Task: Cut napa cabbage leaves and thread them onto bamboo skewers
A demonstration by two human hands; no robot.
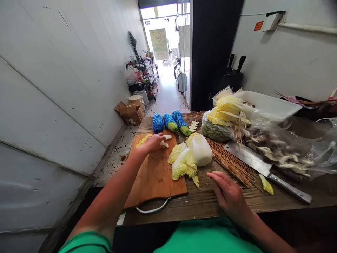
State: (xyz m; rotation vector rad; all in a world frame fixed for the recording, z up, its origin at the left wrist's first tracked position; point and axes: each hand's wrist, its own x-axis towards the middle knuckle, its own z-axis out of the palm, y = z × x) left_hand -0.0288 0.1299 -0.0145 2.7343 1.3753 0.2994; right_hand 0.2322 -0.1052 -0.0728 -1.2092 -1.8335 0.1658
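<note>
My left hand [154,143] reaches over the wooden cutting board [150,179], fingers curled down around a white piece of napa cabbage [164,144]. Another white cabbage piece [167,136] lies just beyond the fingertips, and yellow leaf [143,140] shows beside the hand. Low over the table, my right hand [228,192] is closed in a pinch on a thin bamboo skewer [202,172], mostly hidden by the fingers. Between the hands, a napa cabbage head [201,150] sits next to loose cabbage leaves [183,163], which overlap the board's right edge.
Several netted green vegetables [171,123] line the board's far side. To the right lie a bundle of skewers [231,161], a cleaver [250,158], skewered cabbage leaves [228,109], a white tub [271,103] and bagged mushrooms [284,154]. A wall [65,88] rises at left.
</note>
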